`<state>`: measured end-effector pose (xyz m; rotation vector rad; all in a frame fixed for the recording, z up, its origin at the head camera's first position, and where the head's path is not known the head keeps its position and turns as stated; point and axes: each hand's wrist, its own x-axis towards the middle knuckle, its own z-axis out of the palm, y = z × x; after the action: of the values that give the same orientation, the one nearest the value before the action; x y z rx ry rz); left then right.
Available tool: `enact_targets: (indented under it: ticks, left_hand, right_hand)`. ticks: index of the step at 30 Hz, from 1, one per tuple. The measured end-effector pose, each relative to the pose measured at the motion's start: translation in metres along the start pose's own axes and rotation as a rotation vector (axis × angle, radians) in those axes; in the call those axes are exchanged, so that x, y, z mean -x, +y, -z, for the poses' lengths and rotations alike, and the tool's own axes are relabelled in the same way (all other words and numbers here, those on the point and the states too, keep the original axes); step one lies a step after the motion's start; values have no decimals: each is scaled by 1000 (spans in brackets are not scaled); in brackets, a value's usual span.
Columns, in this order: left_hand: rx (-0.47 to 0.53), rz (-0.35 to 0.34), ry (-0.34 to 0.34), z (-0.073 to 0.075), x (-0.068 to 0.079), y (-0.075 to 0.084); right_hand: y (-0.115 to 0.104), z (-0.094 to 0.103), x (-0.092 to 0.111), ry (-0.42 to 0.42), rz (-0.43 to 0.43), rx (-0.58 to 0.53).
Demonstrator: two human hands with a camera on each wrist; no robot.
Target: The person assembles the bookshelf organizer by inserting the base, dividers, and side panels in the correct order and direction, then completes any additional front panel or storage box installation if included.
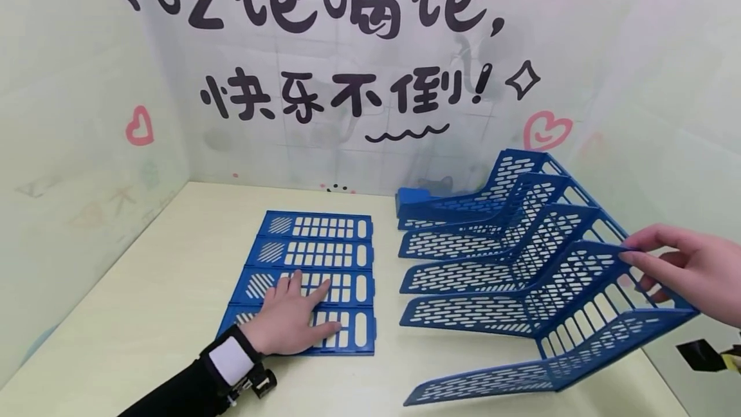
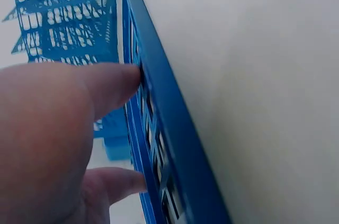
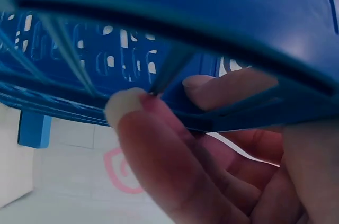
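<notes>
A flat blue slotted plastic panel (image 1: 288, 253), made of several joined sections, lies on the table. My left hand (image 1: 295, 324) rests on its near part with fingers spread; in the left wrist view the thumb and a fingertip touch the panel close to its raised edge (image 2: 167, 97). To the right stands a blue file rack (image 1: 590, 349) with several perforated dividers fanning leftward. My right hand (image 1: 700, 269) pinches the rack's right side by the near dividers. The right wrist view shows the thumb (image 3: 153, 150) and a finger on either side of a rack bar.
A solid blue block-like piece (image 1: 412, 198) sits at the rack's far left end. White walls with black lettering and pink hearts enclose the pale table (image 1: 145, 275). A black and yellow object (image 1: 700, 356) shows at the right edge.
</notes>
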<state>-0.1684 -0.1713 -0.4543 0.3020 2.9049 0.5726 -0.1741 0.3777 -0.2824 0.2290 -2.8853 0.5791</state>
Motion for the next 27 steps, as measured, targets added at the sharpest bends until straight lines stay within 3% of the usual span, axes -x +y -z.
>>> enact_targets:
  ticks: [8,13,19,23,27]
  left_hand:
    - [24,-7,-14,-8,1,26]
    - [9,-27,-33,-9,1,35]
    - [4,-62,-87,-5,0,43]
    - [-9,-83,-140,16,-6,47]
    - [24,-106,-118,42,-22,38]
  right_hand:
    - [-5,13,-2,-67,-16,113]
    - [-3,18,-3,-94,19,175]
    - [-13,43,-8,-18,80,258]
    - [-54,78,-29,33,153,332]
    - [-136,109,-70,-6,259,417]
